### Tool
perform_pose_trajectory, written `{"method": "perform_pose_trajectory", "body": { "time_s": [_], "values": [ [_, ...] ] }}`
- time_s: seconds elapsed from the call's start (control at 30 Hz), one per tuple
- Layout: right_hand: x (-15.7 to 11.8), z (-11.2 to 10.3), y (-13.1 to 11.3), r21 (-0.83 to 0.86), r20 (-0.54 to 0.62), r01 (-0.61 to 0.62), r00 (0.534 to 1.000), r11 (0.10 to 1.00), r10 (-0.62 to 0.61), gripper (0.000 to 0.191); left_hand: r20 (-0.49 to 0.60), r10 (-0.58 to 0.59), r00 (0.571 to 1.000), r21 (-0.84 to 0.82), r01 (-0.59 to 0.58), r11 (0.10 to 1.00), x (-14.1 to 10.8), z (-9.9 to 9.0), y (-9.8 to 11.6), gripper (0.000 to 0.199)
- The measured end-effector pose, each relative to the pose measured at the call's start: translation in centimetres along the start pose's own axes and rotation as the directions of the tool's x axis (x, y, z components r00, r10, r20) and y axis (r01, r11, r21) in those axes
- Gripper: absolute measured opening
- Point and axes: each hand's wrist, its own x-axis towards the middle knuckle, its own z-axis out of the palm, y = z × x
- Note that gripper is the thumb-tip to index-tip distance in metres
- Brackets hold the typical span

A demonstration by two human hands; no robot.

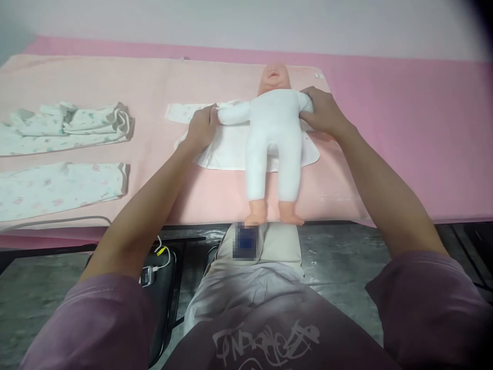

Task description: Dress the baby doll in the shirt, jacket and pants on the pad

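A baby doll [274,118] with a white cloth body and bare plastic head and feet lies face up, its feet at the table's near edge. Under it is a small white baby shirt [227,149], spread out, with one printed sleeve [179,113] stretched to the left. My left hand [202,128] is closed around the end of the doll's arm on the left, over that sleeve; the doll's hand is mostly hidden. On the other side, my right hand [323,112] grips the doll's other arm, its fingers wrapped around it. The shirt's right sleeve is largely hidden.
Folded printed baby clothes [73,128] lie at the left, with another folded garment [65,187] nearer me. A peach mat [146,82] covers part of the pink table [416,139]. A grey cable [57,222] runs along the near left edge. A black chair [162,308] stands below.
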Motion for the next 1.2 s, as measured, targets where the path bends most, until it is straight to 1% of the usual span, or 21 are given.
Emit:
{"method": "perform_pose_trajectory", "body": {
  "time_s": [0.07, 0.17, 0.27, 0.37, 0.5, 0.6, 0.73, 0.8, 0.83, 0.93, 0.97, 1.03, 1.1, 1.17, 1.2],
  "values": [
    [0.9, -0.2, -1.0, 0.006, 0.011, 0.006, 1.000, 1.000, -0.006, 0.064, -0.019, -0.051, 0.999, 0.048, 0.052, 0.997, 0.2, -0.5, 0.2, 0.093],
    [1.9, -0.2, -2.6, -0.002, 0.004, 0.007, 1.000, 1.000, -0.007, 0.064, -0.033, -0.089, 0.995, 0.051, 0.091, 0.995, 0.7, -1.1, 0.7, 0.092],
    [2.7, 0.3, -3.9, -0.031, -0.002, 0.020, 1.000, 0.999, -0.020, 0.063, -0.028, -0.062, 0.998, 0.014, 0.062, 0.998, 1.0, -1.5, 1.2, 0.095],
    [3.5, 1.3, -5.0, -0.036, -0.012, 0.053, 0.998, 0.998, -0.054, 0.060, -0.025, -0.019, 0.999, 0.026, 0.020, 0.999, 1.3, -1.6, 1.9, 0.102],
    [4.8, 3.0, -6.2, -0.017, -0.038, 0.092, 0.995, 0.996, -0.092, 0.065, 0.026, -0.014, 1.000, 0.084, 0.011, 0.996, 1.4, -2.0, 2.7, 0.097],
    [5.9, 3.6, -6.3, -0.015, -0.027, 0.130, 0.991, 0.991, -0.130, 0.064, 0.090, -0.025, 0.996, 0.139, 0.013, 0.990, 1.4, -2.4, 2.9, 0.092],
    [6.7, 3.4, -4.8, -0.063, 0.029, 0.170, 0.985, 0.983, -0.169, 0.063, 0.170, -0.018, 0.985, 0.231, -0.022, 0.973, 0.6, -2.6, 2.7, 0.083],
    [6.1, 3.6, -4.2, -0.136, 0.024, 0.175, 0.985, 0.975, -0.174, 0.064, 0.186, -0.020, 0.982, 0.273, -0.032, 0.962, 0.2, -2.5, 2.7, 0.081],
    [5.5, 3.9, -4.0, -0.182, -0.004, 0.174, 0.984, 0.968, -0.178, 0.064, 0.194, -0.029, 0.981, 0.287, -0.029, 0.958, 0.0, -2.4, 2.8, 0.082],
    [2.6, 5.4, -4.3, -0.296, -0.120, 0.180, 0.967, 0.938, -0.223, 0.055, 0.216, -0.064, 0.974, 0.301, -0.004, 0.954, 0.0, -2.3, 3.0, 0.086],
    [1.4, 6.1, -4.5, -0.312, -0.133, 0.195, 0.960, 0.930, -0.246, 0.050, 0.222, -0.073, 0.972, 0.297, 0.004, 0.955, 0.2, -2.4, 3.0, 0.087],
    [-0.6, 7.6, -4.6, -0.304, -0.103, 0.232, 0.956, 0.924, -0.274, 0.041, 0.236, -0.089, 0.968, 0.278, 0.020, 0.961, 0.7, -2.7, 3.1, 0.089],
    [-2.0, 8.8, -4.2, -0.253, -0.044, 0.262, 0.959, 0.931, -0.281, 0.035, 0.243, -0.129, 0.961, 0.256, 0.065, 0.964, 1.5, -3.1, 3.5, 0.090],
    [-2.3, 9.6, -3.4, -0.179, -0.006, 0.286, 0.956, 0.941, -0.292, 0.029, 0.215, -0.194, 0.957, 0.255, 0.137, 0.957, 2.2, -3.2, 4.6, 0.088],
    [-2.3, 9.9, -3.1, -0.139, -0.001, 0.300, 0.953, 0.944, -0.304, 0.027, 0.187, -0.210, 0.960, 0.259, 0.158, 0.953, 2.5, -3.0, 5.6, 0.086]
  ]
}}
